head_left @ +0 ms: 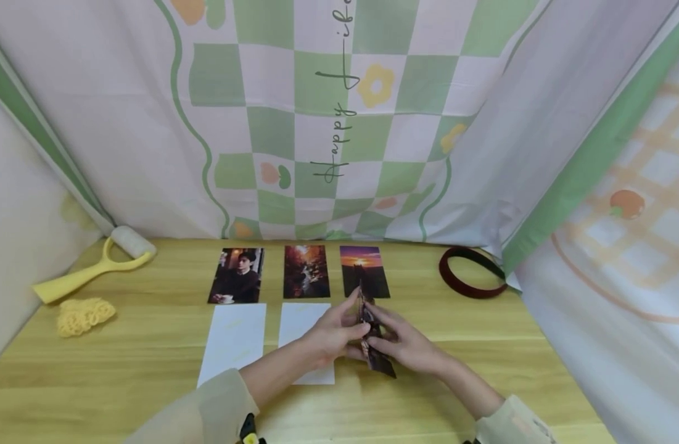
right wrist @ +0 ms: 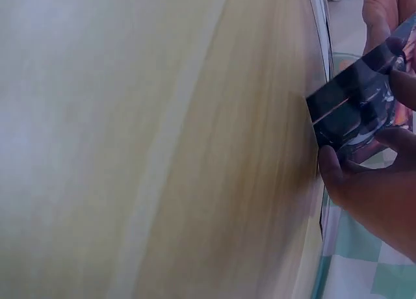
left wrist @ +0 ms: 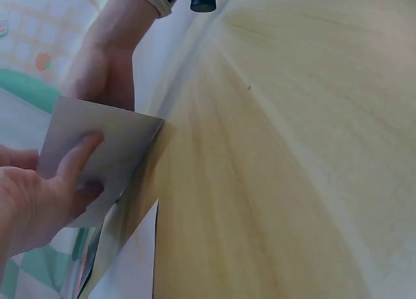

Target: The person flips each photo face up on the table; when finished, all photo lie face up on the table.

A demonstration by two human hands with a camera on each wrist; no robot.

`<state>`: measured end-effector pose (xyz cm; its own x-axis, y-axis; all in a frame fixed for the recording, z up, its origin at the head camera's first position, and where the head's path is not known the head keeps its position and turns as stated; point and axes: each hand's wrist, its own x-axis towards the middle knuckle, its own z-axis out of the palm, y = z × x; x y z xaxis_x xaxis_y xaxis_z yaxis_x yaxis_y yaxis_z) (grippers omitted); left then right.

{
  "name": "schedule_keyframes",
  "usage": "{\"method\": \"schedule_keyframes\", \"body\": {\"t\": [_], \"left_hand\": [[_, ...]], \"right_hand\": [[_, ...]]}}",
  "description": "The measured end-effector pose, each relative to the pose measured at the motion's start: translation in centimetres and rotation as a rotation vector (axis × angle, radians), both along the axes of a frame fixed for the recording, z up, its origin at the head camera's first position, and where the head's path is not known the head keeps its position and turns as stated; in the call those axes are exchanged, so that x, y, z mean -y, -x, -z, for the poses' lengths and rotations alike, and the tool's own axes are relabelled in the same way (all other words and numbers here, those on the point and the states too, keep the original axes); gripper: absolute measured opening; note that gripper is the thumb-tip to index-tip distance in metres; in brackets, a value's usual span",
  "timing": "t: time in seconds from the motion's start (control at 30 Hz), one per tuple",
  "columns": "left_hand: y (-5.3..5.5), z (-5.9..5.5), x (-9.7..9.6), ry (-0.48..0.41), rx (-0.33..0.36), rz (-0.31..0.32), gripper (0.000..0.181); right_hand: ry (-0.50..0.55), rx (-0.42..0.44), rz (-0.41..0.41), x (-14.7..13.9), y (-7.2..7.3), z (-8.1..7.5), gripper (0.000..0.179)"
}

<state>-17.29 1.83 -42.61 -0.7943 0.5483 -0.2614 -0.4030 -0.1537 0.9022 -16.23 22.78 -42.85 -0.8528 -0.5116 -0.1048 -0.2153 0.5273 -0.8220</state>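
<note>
Both hands meet over the wooden table and hold a few photo cards (head_left: 382,364) upright, edge-on to the head camera. My left hand (head_left: 333,333) grips them with its thumb on the picture side. In the left wrist view, its fingers lie on a card's plain white back (left wrist: 120,127). From the right, my right hand (head_left: 411,346) pinches the cards; the right wrist view shows a dark picture side (right wrist: 354,107). Beyond the hands lies a sunset photo (head_left: 364,265), partly covered by the held cards. A white card (head_left: 303,314) is partly hidden under the left forearm.
A portrait photo (head_left: 236,277) and an autumn stream photo (head_left: 306,271) lie in the back row. Another white card (head_left: 234,339) lies below the portrait. At left are a yellow-handled roller (head_left: 103,265) and yellow crinkled bundle (head_left: 86,317); at right, a dark red ring-shaped band (head_left: 456,285).
</note>
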Motion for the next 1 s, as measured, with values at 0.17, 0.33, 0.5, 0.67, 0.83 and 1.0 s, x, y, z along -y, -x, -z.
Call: {"method": "schedule_keyframes", "body": {"t": [0.17,0.33,0.5,0.67,0.83,1.0], "left_hand": [[-0.3,0.6,-0.2,0.027,-0.05,-0.058,0.083],[-0.4,1.5,-0.2,0.176,-0.147,-0.11,0.089],[-0.1,1.9,-0.3,0.526,-0.408,-0.094,0.086],[0.1,2.0,-0.4,0.774,-0.614,0.031,0.059],[0.1,2.3,-0.7,0.981,-0.771,0.123,0.055],[0.0,2.1,-0.8,1.134,-0.911,0.184,0.053]], "right_hand": [[-0.174,-0.119,0.015,-0.5,-0.1,0.1,0.067],[-0.315,-0.234,-0.036,-1.0,-0.3,0.1,0.063],[-0.414,-0.313,-0.083,-1.4,-0.4,0.1,0.061],[-0.477,-0.409,-0.124,-1.6,-0.4,0.3,0.062],[-0.503,-0.419,-0.125,-1.8,-0.3,0.6,0.061],[-0.513,-0.39,-0.114,-1.9,-0.3,0.4,0.06]]}}
